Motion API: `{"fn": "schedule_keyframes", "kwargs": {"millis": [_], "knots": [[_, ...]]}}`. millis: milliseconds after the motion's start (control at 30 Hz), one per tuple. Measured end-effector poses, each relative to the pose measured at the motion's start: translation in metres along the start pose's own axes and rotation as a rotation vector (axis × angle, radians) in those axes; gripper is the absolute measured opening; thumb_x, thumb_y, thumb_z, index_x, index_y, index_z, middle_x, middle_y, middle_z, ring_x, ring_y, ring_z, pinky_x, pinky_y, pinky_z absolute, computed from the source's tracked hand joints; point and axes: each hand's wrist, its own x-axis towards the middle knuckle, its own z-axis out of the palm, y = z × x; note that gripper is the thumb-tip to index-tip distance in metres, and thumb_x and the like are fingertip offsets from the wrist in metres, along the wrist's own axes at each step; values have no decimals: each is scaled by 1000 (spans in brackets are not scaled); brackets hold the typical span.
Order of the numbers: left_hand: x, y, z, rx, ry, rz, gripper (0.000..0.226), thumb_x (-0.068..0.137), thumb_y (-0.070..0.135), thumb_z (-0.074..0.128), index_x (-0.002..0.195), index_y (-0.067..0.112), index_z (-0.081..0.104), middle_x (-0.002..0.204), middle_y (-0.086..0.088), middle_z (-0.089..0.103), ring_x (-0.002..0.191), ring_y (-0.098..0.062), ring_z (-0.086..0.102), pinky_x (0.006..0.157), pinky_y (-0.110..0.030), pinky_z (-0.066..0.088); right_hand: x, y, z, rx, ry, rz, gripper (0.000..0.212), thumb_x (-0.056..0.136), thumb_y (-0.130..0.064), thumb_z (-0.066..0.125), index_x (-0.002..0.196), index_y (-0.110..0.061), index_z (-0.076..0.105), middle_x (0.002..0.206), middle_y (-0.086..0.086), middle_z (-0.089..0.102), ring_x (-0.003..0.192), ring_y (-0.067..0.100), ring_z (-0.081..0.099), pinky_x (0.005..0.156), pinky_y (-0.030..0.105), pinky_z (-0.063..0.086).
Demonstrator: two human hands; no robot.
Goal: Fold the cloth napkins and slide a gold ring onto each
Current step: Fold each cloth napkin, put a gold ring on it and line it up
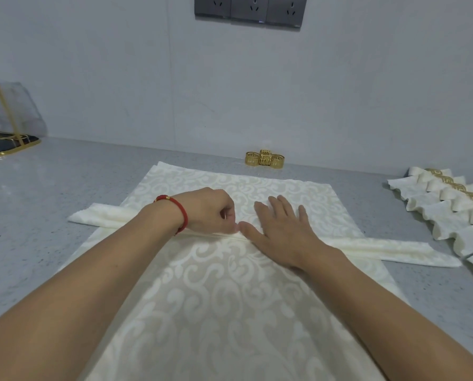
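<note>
Grey surface (37,188) bare left of the spread napkin (216,298); wall close behind. No legible writing. Left hand (210,210) curled, pinching the folded strip (381,250) lying across it. Right hand (282,229) flat, fingers spread, pressing the strip. Gold rings (265,158) at back; ringed napkins (449,207) right.
</note>
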Motion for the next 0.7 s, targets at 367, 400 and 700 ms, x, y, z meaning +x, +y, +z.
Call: {"fn": "schedule_keyframes", "kwargs": {"millis": [367, 400, 700], "knots": [[7, 53, -19, 381, -245, -177, 16, 90, 34, 58, 84, 19, 58, 87, 0, 64, 81, -23, 64, 75, -35, 54, 8, 8, -3, 107, -23, -23, 82, 96, -70, 33, 161, -23, 17, 170, 3, 9, 158, 20, -8, 124, 58, -5], [10, 60, -18, 452, -270, -187, 15, 90, 33, 58, 89, 18, 59, 91, -1, 64, 82, -24, 63, 72, -35, 53, 7, 8, -3, 93, -14, -18, 84, 95, -73, 34, 161, -22, 18, 170, 4, 10, 158, 20, -6, 124, 59, -5], [30, 72, -31, -98, -437, -332, 25, 94, 1, 55, 116, -9, 60, 81, -17, 64, 55, -22, 61, 50, -26, 56, -2, 6, -9, 18, -11, -11, 114, 67, -89, 5, 150, -18, 35, 157, 7, 30, 154, 27, 9, 123, 60, 7]]}}
